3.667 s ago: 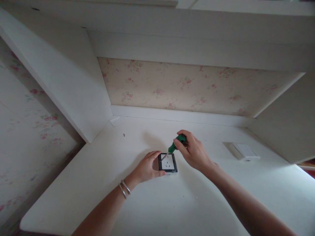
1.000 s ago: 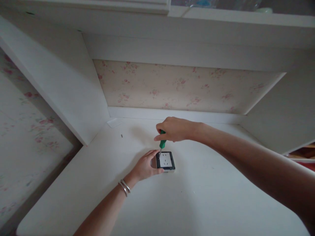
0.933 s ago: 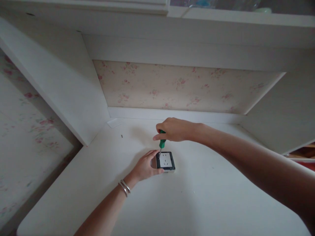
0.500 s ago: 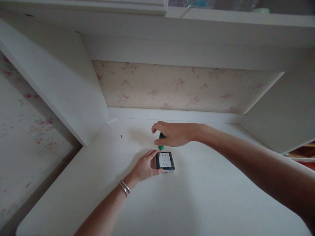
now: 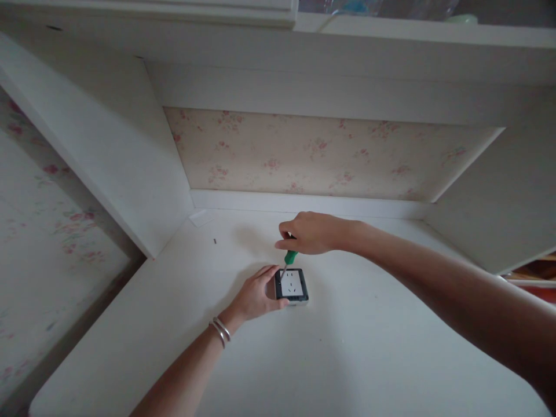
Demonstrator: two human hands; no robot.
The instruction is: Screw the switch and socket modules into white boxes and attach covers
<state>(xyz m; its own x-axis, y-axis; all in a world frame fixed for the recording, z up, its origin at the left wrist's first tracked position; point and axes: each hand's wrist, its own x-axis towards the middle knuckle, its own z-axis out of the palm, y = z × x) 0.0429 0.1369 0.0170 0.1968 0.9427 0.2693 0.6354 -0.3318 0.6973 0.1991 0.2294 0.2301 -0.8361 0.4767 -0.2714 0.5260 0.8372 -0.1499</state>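
Observation:
A wall socket with a white face and a black frame lies face up on the white desktop. My left hand grips it from the left, thumb at the near edge and fingers at the far left corner. Above it, my right hand is closed around the top of a screwdriver with a green handle. The screwdriver leans, its shaft running down to the left side of the black frame. Whether the tip sits in a screw is too small to make out.
A small dark screw lies on the white desktop to the left. Near the back left corner is a flat white piece. White side panels and an overhead shelf enclose the space.
My right hand has shifted slightly right and turned, and the screwdriver now tilts more to the right at its top. My left hand and the socket stay in place.

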